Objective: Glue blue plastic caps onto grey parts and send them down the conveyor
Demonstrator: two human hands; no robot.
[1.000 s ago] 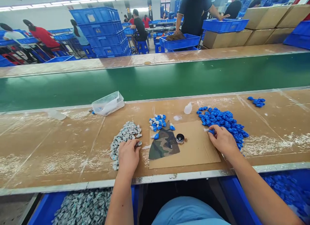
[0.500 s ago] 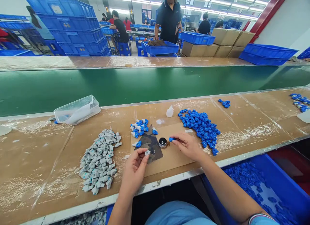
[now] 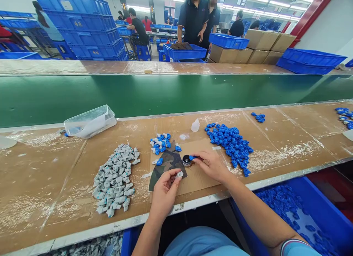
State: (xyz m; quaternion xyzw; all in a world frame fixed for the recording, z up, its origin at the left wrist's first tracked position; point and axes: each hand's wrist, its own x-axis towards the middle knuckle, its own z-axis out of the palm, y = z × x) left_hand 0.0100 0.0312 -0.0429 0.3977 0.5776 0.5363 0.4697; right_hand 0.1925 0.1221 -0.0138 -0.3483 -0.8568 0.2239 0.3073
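With our left hand (image 3: 163,195) we pinch a grey piece (image 3: 179,174) between thumb and fingers, over the front part of the cardboard sheet (image 3: 201,179). Our right hand (image 3: 213,167) grips a blue piece (image 3: 193,158) in its fingertips, at the right side of the rim of the round black pot (image 3: 186,160). The two hands are apart, the right one farther from us, and our forearms pass over the bench's metal front edge (image 3: 202,203).

The camouflage cloth (image 3: 166,162) lies across the sheet's left part, its right side near the pot. Blue-and-white pieces (image 3: 160,143) cluster at its upper left, with one more to each side of its narrow tip.

Left of the sheet, a strip of bare bench (image 3: 63,182) separates us from the grey heap (image 3: 116,180); a wider bare stretch runs on beyond that heap. On the right, the blue heap (image 3: 230,143) sits just beside the sheet's far right corner, and bare cardboard lies between it and the pot.

Beyond the sheet we see the white bottle (image 3: 195,126), near the bench's far edge. The clear box (image 3: 90,122) sits along that edge farther left, next to the green belt (image 3: 165,94).
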